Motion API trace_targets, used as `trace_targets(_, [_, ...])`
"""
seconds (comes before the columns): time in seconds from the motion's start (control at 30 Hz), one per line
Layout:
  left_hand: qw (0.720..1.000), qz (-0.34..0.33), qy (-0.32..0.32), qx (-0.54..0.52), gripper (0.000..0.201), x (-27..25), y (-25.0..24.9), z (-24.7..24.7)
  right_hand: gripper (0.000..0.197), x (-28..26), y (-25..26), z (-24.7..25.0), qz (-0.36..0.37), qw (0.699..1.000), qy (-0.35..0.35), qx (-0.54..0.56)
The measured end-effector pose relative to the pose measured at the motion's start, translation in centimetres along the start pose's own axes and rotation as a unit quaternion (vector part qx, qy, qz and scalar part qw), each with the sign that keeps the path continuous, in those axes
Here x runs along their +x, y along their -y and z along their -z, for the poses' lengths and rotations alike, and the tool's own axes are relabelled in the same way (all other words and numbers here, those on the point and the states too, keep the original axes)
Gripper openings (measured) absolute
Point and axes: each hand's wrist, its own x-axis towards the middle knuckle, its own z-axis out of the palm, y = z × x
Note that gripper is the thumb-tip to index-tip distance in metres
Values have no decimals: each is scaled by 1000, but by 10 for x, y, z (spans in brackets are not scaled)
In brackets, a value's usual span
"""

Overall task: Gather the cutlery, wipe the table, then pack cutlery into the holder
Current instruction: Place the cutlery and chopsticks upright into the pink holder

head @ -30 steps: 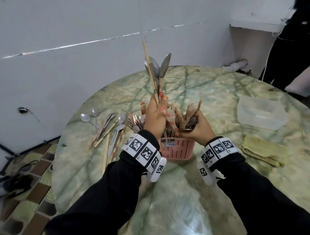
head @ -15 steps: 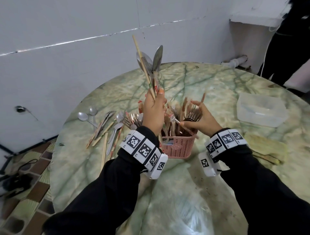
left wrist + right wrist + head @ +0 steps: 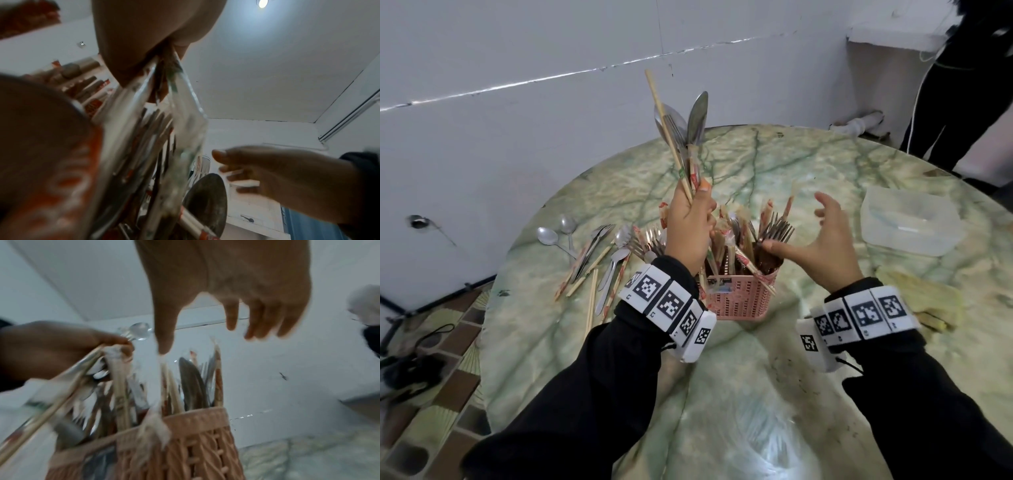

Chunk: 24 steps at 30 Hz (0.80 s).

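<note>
1. Nearest: bare green marbled tabletop (image 3: 722, 394), a bright glare patch on it, with two black sleeves reaching forward over it.
2. Just beyond, at centre: pink basket holder (image 3: 739, 298) standing upright on the tabletop, already crowded with forks, spoons and wrapped chopsticks, handles down (packing step judged well under way, wiping presumably done, though that is only a guess from the cloth lying idle).
3. Directly above the holder's left side: left hand (image 3: 688, 229), fingers curled tight round a raised bundle of cutlery (image 3: 685, 137) (two spoons, a fork, a bare chopstick and wrapped ones), heads pointing up and away, lower ends over the holder's mouth.
4. Above the holder's right side: right hand (image 3: 822, 240), fingers spread and holding nothing, thumb tip close to the fork tines standing in the holder; touching or not, cannot tell.
5. Left of the holder: loose cutlery (image 3: 592, 253) lying flat on the tabletop, spoons, forks and chopsticks, not yet packed.
6. Right: folded yellow cloth (image 3: 928, 301) near the edge, and farther on a clear plastic container (image 3: 907, 222).
7. Far: white wall, and a standing person in dark clothes at the far right.
8. Next move, as judged: parting the standing pieces with the spread right hand to open a gap, then lowering the bundle in handle-first; afterwards, back for the loose pile on the left.
</note>
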Motion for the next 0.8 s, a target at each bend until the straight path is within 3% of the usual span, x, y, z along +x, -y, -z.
trace_targets(0.03, [1000,1,0,3,21,0,0,0,76,-7,7,2,66,996,-53,-37])
trace_targets(0.1, [1000,-1,0,9,21,-1,1,0,41,-20,16,-2,159,974,-52,-153])
trace_targets(0.2, [1000,0,3,8,22,-3,1,-1,32,-36,16,-20,186,916,58,-350])
trace_targets(0.3, [1000,0,5,14,20,-4,0,1,25,-39,8,-25,180,898,100,-389])
trace_targets(0.4, [1000,-3,13,23,18,-5,0,5,17,-35,9,-12,169,923,72,-339])
trace_targets(0.47, [1000,-4,15,24,16,-6,1,7,22,-26,17,12,139,948,49,-281])
trace_targets(0.53, [1000,-6,14,16,17,-6,1,8,25,-18,29,44,114,967,74,-217])
trace_targets(0.8, [1000,-5,12,16,17,-6,1,10,12,-10,47,150,130,952,45,-272])
